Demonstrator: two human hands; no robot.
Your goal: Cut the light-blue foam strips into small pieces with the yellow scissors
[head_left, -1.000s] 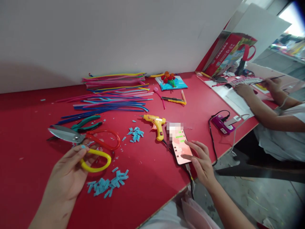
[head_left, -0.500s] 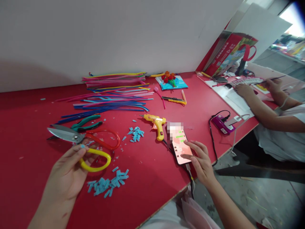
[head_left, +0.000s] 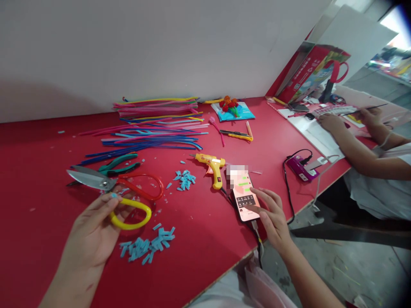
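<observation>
My left hand [head_left: 98,224] grips a pair of scissors [head_left: 133,205] by the yellow handle, close to the pivot. Their blades point left and the second handle is red. My right hand [head_left: 271,214] is over a phone [head_left: 245,188], fingers apart, with a fingertip at the lit screen. A dark menu shows across the chat on that screen. Cut light-blue pieces [head_left: 149,244] lie in a pile right of my left wrist. Farther back is a smaller pile of blue bits [head_left: 185,180]. A yellow glue gun [head_left: 212,167] rests beside the phone.
Pipe cleaners [head_left: 157,113] in several colours lie along the wall. Green-handled pliers [head_left: 118,164] sit behind the scissors. A cutter [head_left: 236,134] and red flowers on a blue packet [head_left: 239,112] are farther back. A purple power strip [head_left: 302,168] stands right, near another person's arms [head_left: 346,141].
A dark pop-up menu has appeared on the phone screen. The whole view has shifted slightly; both hands keep nearly the same pose.
</observation>
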